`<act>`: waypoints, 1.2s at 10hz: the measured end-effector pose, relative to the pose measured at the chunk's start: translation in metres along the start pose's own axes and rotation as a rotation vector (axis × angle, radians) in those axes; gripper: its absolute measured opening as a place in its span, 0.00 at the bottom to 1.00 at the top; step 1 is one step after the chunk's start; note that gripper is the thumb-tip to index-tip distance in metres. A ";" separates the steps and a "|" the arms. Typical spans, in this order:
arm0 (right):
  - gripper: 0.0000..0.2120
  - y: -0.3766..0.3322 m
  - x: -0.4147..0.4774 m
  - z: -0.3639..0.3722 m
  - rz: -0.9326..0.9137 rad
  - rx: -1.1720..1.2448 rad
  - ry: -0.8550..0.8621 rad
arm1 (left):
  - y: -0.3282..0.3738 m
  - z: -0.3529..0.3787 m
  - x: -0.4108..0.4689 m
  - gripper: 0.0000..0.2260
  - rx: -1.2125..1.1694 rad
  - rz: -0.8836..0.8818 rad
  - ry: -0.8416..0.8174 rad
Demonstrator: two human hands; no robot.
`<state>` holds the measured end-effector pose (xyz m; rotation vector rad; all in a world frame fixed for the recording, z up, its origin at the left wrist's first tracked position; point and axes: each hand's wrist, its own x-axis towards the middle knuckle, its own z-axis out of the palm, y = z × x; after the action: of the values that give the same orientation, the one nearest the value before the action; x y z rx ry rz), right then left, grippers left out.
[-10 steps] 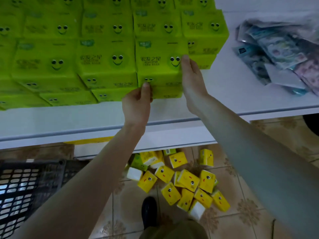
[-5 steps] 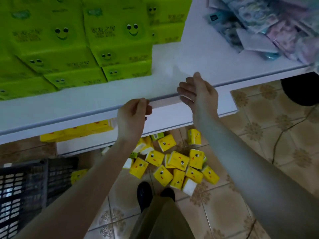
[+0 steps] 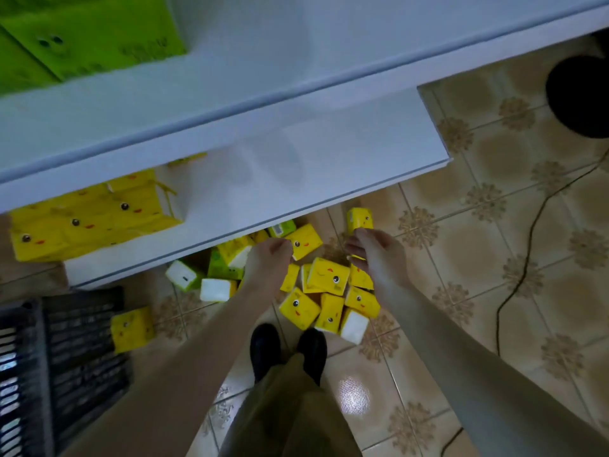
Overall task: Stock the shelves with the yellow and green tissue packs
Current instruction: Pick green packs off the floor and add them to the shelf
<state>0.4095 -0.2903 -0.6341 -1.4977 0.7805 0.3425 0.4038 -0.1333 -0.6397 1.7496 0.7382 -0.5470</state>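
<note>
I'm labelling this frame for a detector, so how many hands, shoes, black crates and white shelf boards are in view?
hands: 2, the left hand and the right hand
shoes: 2
black crate: 1
white shelf boards: 2, upper and lower
total: 7
</note>
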 end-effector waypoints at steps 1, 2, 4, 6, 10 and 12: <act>0.13 0.050 0.029 0.006 -0.017 -0.194 -0.043 | -0.042 0.019 0.033 0.08 0.040 -0.041 0.026; 0.09 0.103 0.066 0.018 -0.057 -0.321 -0.076 | -0.086 0.035 0.071 0.08 0.077 -0.073 0.064; 0.12 0.200 0.160 0.060 -0.226 -0.543 -0.187 | -0.171 0.067 0.157 0.15 0.180 -0.047 0.082; 0.16 0.263 0.252 0.108 -0.292 -0.703 -0.215 | -0.217 0.092 0.253 0.10 0.264 0.050 0.092; 0.19 0.290 0.361 0.177 -0.235 -1.063 -0.270 | -0.234 0.112 0.370 0.16 0.062 -0.128 0.119; 0.13 0.279 0.338 0.138 -0.144 -0.861 -0.188 | -0.228 0.119 0.332 0.16 0.006 -0.203 0.151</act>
<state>0.5050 -0.2209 -1.0782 -2.2641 0.3674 0.7599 0.4724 -0.1327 -1.0540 1.7456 1.0296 -0.5578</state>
